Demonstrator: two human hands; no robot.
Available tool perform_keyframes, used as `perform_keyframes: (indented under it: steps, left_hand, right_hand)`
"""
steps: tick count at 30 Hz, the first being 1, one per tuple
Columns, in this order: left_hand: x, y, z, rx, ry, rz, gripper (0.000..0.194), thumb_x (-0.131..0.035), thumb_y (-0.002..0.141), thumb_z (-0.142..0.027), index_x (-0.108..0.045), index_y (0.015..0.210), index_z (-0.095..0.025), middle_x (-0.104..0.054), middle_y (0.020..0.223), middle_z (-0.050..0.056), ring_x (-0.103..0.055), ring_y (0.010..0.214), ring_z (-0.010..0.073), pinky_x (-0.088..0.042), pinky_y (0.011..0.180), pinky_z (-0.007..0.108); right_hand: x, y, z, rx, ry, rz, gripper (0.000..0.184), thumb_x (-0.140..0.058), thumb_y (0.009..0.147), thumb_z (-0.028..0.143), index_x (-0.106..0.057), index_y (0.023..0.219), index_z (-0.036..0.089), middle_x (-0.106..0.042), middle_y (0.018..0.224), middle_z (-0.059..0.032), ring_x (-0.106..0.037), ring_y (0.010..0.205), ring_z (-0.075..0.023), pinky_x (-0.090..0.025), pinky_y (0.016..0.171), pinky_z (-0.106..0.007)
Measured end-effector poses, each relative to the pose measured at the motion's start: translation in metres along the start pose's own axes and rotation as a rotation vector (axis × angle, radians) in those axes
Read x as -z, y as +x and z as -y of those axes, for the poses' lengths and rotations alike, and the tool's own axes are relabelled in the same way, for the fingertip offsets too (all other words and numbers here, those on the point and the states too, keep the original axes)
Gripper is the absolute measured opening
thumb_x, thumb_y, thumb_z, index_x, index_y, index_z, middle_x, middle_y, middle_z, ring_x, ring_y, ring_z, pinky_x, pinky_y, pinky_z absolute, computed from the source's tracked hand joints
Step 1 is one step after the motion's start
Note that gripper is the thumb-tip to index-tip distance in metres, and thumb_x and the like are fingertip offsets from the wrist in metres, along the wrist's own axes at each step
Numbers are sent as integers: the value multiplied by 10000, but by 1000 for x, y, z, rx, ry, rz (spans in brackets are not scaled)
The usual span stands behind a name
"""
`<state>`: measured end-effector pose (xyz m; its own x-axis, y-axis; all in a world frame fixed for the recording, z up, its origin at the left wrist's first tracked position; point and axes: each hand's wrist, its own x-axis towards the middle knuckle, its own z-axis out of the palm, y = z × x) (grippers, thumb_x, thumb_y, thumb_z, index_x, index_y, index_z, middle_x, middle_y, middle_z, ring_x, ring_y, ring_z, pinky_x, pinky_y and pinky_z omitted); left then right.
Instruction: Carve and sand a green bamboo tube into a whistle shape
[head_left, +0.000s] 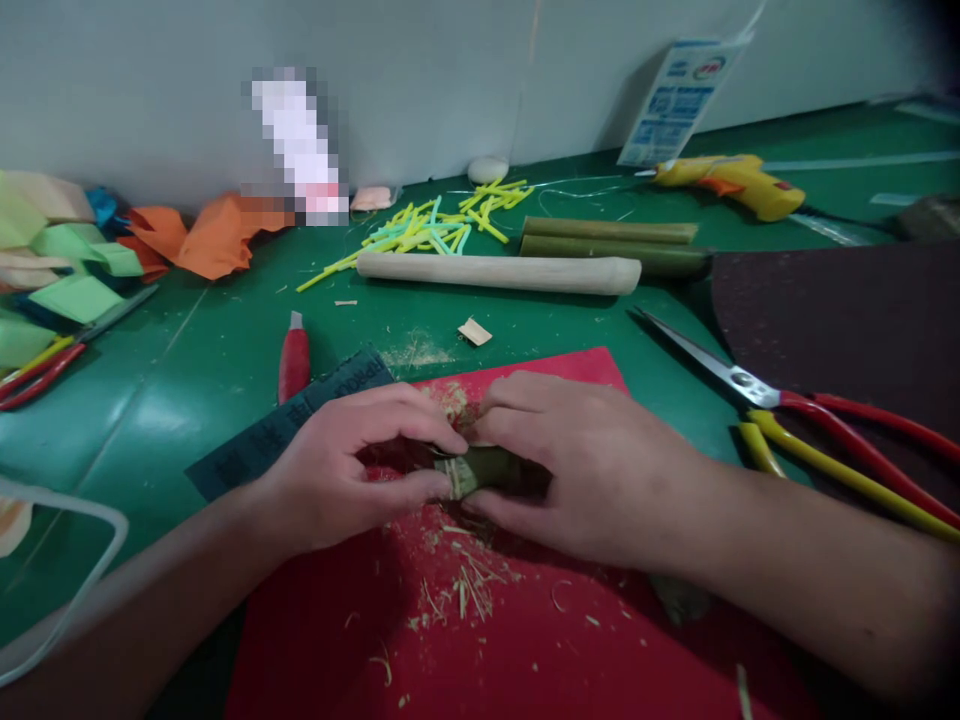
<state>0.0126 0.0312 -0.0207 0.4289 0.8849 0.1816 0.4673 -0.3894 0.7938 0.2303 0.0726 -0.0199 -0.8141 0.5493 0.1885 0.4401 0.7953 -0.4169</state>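
Between my two hands is a short piece of green bamboo [484, 470], with a pale scraped band near its left end. My left hand [367, 460] pinches that left end between thumb and fingers. Around the right part of the piece my right hand [577, 460] is closed, thumb below and fingers above, hiding much of it. Under both hands lies a red sheet [337, 640], strewn with bamboo shavings [472, 585]. A dark strip of sandpaper [289, 425] with printing lies beside my left hand, partly under the red-handled cutter [294, 360].
Behind lie a peeled bamboo stick [499, 273], green bamboo lengths [615, 245], yellow straw pieces [412, 230] and a yellow glue gun [735, 185]. Scissors [750, 385] and yellow-handled pliers [761, 450] lie at right by a dark sheet [840, 330]. Coloured paper [210, 235] is at left.
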Motion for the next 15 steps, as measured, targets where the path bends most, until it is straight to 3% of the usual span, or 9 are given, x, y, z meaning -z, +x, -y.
perform_keyframes:
  steps: [2,4,6,11,15]
  left_hand:
    - [-2,-1,0,113,-117,-23,231,-743,770,-193,-683,991,-215,-701,924,40,-678,826,158,-566,753,260]
    - [-2,-2,0,113,-140,-19,162,-723,786,-176,-697,943,-209,-699,897,36,-675,809,152,-564,739,253]
    - [0,-1,0,13,-59,8,89,-685,820,-155,-715,884,-209,-696,881,29,-666,820,138,-551,776,246]
    - [4,0,-2,-217,193,44,177,-599,882,-140,-715,982,-228,-688,932,42,-653,857,141,-539,796,254]
    - [7,2,-6,-308,272,67,210,-580,857,-93,-723,950,-216,-704,898,56,-652,802,159,-533,776,274]
  right_hand:
    - [0,0,-1,7,6,7,201,-647,799,335,-690,923,183,-671,880,-53,-605,825,-212,-452,677,-326]
    - [1,0,-1,5,24,13,200,-648,807,324,-693,950,192,-679,912,-54,-613,851,-211,-464,708,-330]
    - [1,-1,-2,10,43,16,205,-649,808,314,-695,969,195,-684,930,-49,-620,868,-208,-471,731,-331]
    - [1,-1,-2,27,21,6,202,-654,786,328,-698,935,200,-675,902,-46,-618,812,-208,-465,682,-338]
    - [1,0,-1,22,5,-8,156,-668,775,340,-686,833,197,-658,821,-42,-599,748,-194,-444,631,-321]
